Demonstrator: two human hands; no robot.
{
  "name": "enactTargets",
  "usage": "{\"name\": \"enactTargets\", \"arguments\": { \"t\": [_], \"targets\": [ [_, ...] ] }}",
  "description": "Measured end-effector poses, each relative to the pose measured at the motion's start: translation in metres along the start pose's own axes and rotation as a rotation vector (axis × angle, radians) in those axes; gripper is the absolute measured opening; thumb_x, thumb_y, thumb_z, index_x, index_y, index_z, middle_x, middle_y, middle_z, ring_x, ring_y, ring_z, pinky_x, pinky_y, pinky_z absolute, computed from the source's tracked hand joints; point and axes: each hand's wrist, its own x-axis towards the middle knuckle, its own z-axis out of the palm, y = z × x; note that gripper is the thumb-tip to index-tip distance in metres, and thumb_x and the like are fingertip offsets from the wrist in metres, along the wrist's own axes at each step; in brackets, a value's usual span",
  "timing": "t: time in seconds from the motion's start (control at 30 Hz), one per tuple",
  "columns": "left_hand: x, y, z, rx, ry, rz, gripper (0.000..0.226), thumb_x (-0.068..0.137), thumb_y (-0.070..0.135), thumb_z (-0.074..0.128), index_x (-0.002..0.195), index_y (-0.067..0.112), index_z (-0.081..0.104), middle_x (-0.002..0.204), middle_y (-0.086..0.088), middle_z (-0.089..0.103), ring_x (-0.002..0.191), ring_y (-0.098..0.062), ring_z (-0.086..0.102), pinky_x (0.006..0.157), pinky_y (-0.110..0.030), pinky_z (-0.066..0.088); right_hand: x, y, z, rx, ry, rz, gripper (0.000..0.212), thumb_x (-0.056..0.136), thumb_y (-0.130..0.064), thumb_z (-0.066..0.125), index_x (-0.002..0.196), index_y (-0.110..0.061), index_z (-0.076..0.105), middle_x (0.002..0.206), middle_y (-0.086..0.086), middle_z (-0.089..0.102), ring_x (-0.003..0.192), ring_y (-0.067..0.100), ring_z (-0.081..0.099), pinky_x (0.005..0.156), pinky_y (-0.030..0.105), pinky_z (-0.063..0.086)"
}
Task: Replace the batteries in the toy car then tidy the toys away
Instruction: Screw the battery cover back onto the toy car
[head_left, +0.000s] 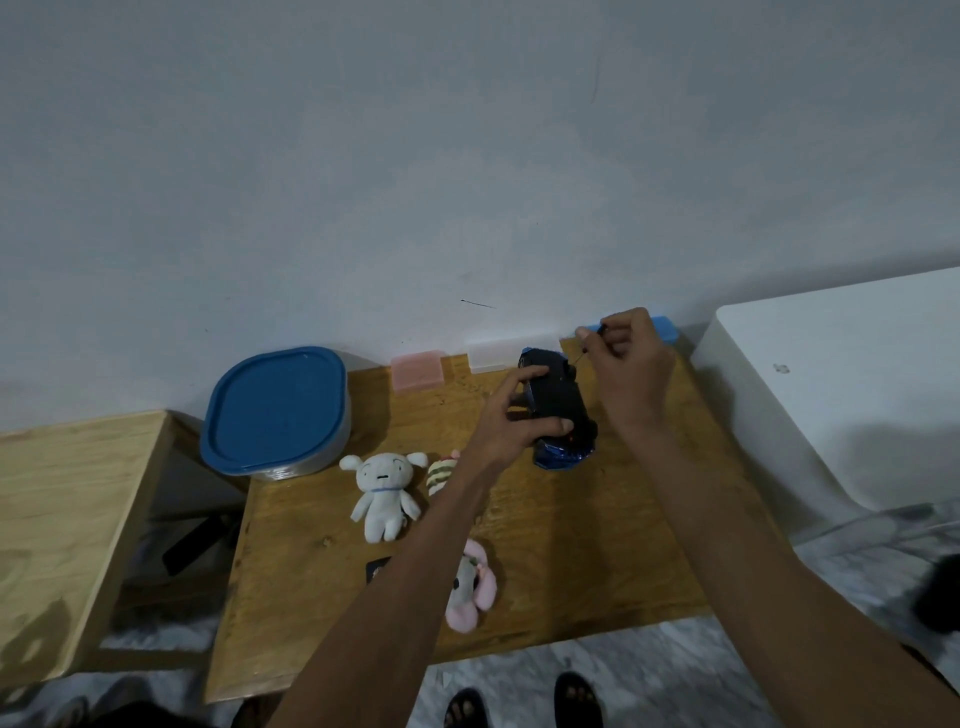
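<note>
free: bare table (597, 545) right front | blocked: white plush (383, 491), pink plush (470, 587), blue-lidded container (275, 410) left

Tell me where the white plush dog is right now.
In the head view, the white plush dog lies left of centre on the wooden table, just in front of the blue-lidded container.

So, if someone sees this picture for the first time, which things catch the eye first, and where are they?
First, the two hands at the table's far side: the left hand grips an upturned toy car, and the right hand pinches a thin screwdriver at it. Next, the blue-lidded container at the far left corner, with a white plush toy just in front.
</note>
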Motion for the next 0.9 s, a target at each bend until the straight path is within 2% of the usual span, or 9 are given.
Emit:
{"name": "enactTargets", "arguments": {
  "t": [0.1, 0.23, 0.33, 0.4, 0.5, 0.53, 0.67, 0.77, 0.9],
  "targets": [
    [0.0, 0.002, 0.003, 0.011, 0.015, 0.05, 0.062, 0.078, 0.01, 0.074, 0.132, 0.036, 0.057, 0.131, -0.009, 0.053, 0.111, -0.025, 0.057, 0.076, -0.022, 0.056, 0.007, 0.002, -0.008, 0.09, 0.049, 0.118, 0.028, 0.084, -0.036, 0.077, 0.096, -0.017, 0.06, 0.079, -0.004, 0.066, 0.075, 0.016, 0.068, 0.068, 0.042, 0.06],
    [0.0, 0.004, 0.012, -0.029, -0.024, -0.019, 0.074, 0.072, 0.012, 0.06, 0.133, 0.053, 0.055, 0.141, -0.005, 0.051, 0.118, -0.027, 0.052, 0.09, -0.038, 0.053, 0.012, 0.004, -0.017, 0.159, 0.068, 0.195, 0.024, 0.084, -0.033, 0.077, 0.095, -0.02, 0.06, 0.08, -0.003, 0.068, 0.075, 0.018, 0.07, 0.069, 0.047, 0.06],
    [0.001, 0.002, 0.019, -0.105, -0.032, -0.033, 0.084, 0.082, -0.002, 0.055, 0.142, 0.055, 0.043, 0.144, -0.005, 0.05, 0.102, -0.019, 0.057, 0.08, -0.029, 0.053, 0.012, 0.006, -0.023, 0.2, 0.088, 0.225, 0.023, 0.083, -0.03, 0.078, 0.094, -0.019, 0.061, 0.079, 0.003, 0.069, 0.073, 0.023, 0.071, 0.068, 0.049, 0.061],
    [0.004, 0.002, 0.023, -0.152, -0.016, -0.058, 0.089, 0.08, -0.002, 0.057, 0.144, 0.057, 0.038, 0.146, -0.007, 0.048, 0.099, -0.019, 0.059, 0.078, -0.028, 0.054, 0.011, 0.007, -0.025, 0.203, 0.084, 0.241, 0.023, 0.084, -0.028, 0.078, 0.095, -0.017, 0.061, 0.08, 0.006, 0.07, 0.071, 0.022, 0.072, 0.067, 0.048, 0.061],
    [0.007, -0.002, 0.025, -0.284, -0.025, -0.128, 0.084, 0.074, 0.006, 0.062, 0.14, 0.055, 0.046, 0.145, -0.003, 0.049, 0.12, -0.033, 0.057, 0.1, -0.055, 0.052, 0.011, 0.009, -0.029, 0.213, 0.086, 0.267, 0.022, 0.086, -0.025, 0.077, 0.097, -0.013, 0.062, 0.082, 0.008, 0.071, 0.069, 0.02, 0.072, 0.067, 0.045, 0.062],
    [0.007, -0.003, 0.024, -0.37, -0.041, -0.156, 0.077, 0.076, 0.009, 0.063, 0.14, 0.05, 0.049, 0.144, -0.004, 0.051, 0.122, -0.037, 0.057, 0.102, -0.059, 0.049, 0.011, 0.009, -0.03, 0.207, 0.088, 0.272, 0.022, 0.086, -0.025, 0.076, 0.097, -0.013, 0.062, 0.083, 0.007, 0.071, 0.07, 0.019, 0.072, 0.066, 0.044, 0.062],
    [0.008, -0.011, 0.022, -0.695, -0.112, -0.253, 0.06, 0.082, 0.017, 0.054, 0.14, 0.035, 0.056, 0.146, -0.014, 0.052, 0.126, -0.041, 0.053, 0.092, -0.049, 0.053, 0.011, 0.014, -0.035, 0.205, 0.081, 0.294, 0.022, 0.087, -0.026, 0.075, 0.099, -0.012, 0.062, 0.084, 0.007, 0.071, 0.068, 0.014, 0.071, 0.063, 0.036, 0.062],
    [0.01, -0.014, 0.024, -0.697, -0.118, -0.28, 0.063, 0.09, 0.009, 0.056, 0.144, 0.04, 0.05, 0.147, -0.011, 0.05, 0.127, -0.039, 0.055, 0.098, -0.053, 0.052, 0.013, 0.016, -0.038, 0.238, 0.085, 0.311, 0.021, 0.088, -0.024, 0.075, 0.098, -0.012, 0.061, 0.082, 0.008, 0.071, 0.064, 0.016, 0.07, 0.059, 0.033, 0.06],
    [0.013, -0.014, 0.029, -0.618, -0.128, -0.296, 0.073, 0.083, 0.017, 0.071, 0.146, 0.044, 0.045, 0.154, -0.01, 0.041, 0.129, -0.039, 0.053, 0.098, -0.055, 0.052, 0.016, 0.022, -0.04, 0.262, 0.084, 0.327, 0.019, 0.088, -0.023, 0.075, 0.097, -0.013, 0.06, 0.083, 0.012, 0.07, 0.066, 0.021, 0.07, 0.059, 0.033, 0.06]
  ]
}}
